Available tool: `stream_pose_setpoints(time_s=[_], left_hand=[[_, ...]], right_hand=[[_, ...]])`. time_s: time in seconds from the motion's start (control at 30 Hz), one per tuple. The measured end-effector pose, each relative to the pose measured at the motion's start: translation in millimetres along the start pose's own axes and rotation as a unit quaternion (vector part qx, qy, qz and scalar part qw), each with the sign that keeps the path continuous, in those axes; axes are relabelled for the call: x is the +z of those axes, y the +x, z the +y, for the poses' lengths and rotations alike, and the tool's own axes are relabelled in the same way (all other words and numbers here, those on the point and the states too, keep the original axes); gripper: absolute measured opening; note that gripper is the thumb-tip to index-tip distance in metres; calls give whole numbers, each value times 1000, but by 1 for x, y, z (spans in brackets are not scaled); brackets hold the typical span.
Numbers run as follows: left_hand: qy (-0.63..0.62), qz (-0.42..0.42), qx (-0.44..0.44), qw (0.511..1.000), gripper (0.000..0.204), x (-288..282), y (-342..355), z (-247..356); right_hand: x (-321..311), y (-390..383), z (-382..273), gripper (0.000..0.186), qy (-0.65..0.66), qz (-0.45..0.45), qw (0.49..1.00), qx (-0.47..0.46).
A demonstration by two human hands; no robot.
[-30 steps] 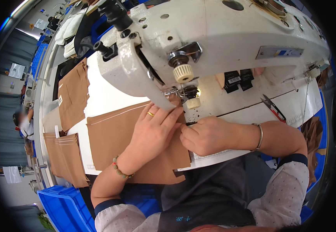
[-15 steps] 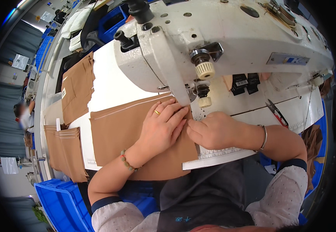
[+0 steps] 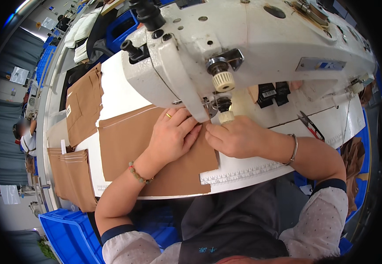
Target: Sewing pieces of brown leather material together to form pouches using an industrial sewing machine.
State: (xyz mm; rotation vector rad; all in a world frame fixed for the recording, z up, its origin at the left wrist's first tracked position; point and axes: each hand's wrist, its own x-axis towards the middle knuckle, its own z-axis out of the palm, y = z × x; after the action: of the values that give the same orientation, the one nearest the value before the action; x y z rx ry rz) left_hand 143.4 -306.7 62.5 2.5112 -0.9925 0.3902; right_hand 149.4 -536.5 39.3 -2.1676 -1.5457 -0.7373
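Observation:
A brown fabric panel (image 3: 125,147) with a white stitched line near its far edge lies on the white table, its far right part under the sewing machine head (image 3: 177,70). My left hand (image 3: 171,134), with a ring on one finger, rests on the panel with its fingers stretched toward the presser foot area. Close to the needle, my right hand (image 3: 237,137) is closed, thumb and forefinger pinching the panel's right edge. The needle itself is mostly hidden by the machine head and my fingers.
Folded brown pieces (image 3: 74,176) and another brown stack (image 3: 85,101) lie at the left. Red-and-black thread snips (image 3: 310,125) and black labels (image 3: 273,93) lie right of the needle. A printed ruler strip (image 3: 239,174) runs along the near edge. A blue crate (image 3: 72,233) stands lower left.
The brown panel has slid farther away under the machine head, and both hands have moved with it. More of the ruler strip shows at the near edge. The whole view has shifted slightly.

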Motion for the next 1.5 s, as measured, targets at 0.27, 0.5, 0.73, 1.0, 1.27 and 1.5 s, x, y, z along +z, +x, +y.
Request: stream_pose_setpoints(time_s=[0.27,0.5,0.73,1.0,1.27,1.5], left_hand=[[147,-77,-22,986,25,-25,3,50],[17,-119,-88,989,13,-38,-6,55],[-256,-86,-163,949,13,-40,0,53],[-315,-133,-186,921,18,-37,-2,48],[-569,-122,-353,732,30,-25,-1,61],[-534,-135,-334,765,23,-16,-9,42]], right_hand=[[-44,-1,-11,15,-40,-189,981,10],[-88,-44,35,13,-243,-3,945,219],[-90,-43,32,26,-217,-12,950,223],[-85,-59,39,13,-236,-25,951,198],[-72,-2,-57,16,-70,-31,992,103],[-85,-17,-28,9,-117,17,982,147]])
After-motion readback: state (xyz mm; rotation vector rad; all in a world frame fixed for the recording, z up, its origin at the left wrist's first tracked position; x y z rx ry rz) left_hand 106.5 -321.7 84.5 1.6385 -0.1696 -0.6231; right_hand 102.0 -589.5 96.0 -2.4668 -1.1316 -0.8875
